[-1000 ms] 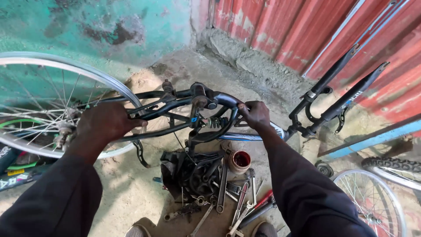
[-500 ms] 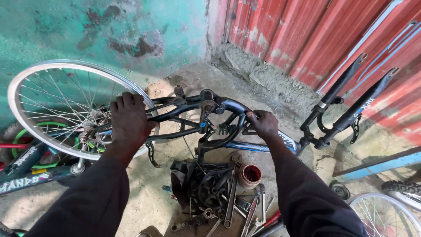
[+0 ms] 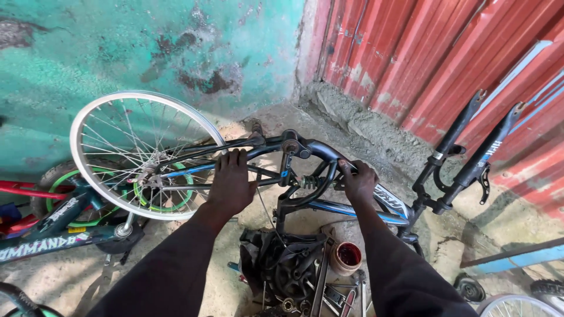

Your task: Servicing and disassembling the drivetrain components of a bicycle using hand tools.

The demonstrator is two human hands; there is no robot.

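Left hand [image 3: 231, 182] and right hand [image 3: 358, 182] each curl closed around an upturned bicycle frame [image 3: 305, 154]; fingertips hidden behind the tubes.

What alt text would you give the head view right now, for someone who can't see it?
Both hands grip an upside-down bicycle frame on the ground: the left hand on the rear stays beside the bare-rimmed wheel, the right hand on the main tube. Scattered tools and a small red-filled tub lie below.
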